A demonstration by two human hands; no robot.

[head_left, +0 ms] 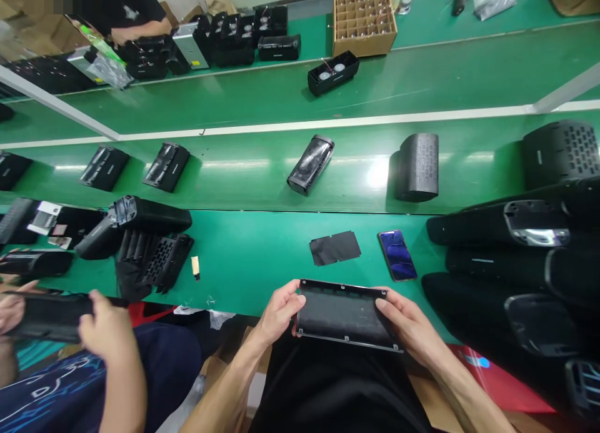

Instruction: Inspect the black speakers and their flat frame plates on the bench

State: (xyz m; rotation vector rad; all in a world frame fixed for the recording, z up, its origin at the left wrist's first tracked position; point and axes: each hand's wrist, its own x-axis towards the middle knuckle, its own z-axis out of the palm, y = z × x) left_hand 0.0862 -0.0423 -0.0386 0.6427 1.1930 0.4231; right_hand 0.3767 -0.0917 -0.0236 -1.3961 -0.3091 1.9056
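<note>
Between my two hands is a black curved plastic cover, its hollow side up, with small screw tabs along both long edges. My left hand grips its left end, thumb over the rim. At the other end my right hand is closed on the cover in the same way. The cover is over my lap at the bench's front edge. Just beyond it, a thin black sheet with notched edges lies flat on the green bench. A phone rests to the right of that sheet.
Black speaker housings are piled at right. On the green belt lie a glossy black speaker and a perforated cover. At left a co-worker's hands hold a black part. More housings stand nearby.
</note>
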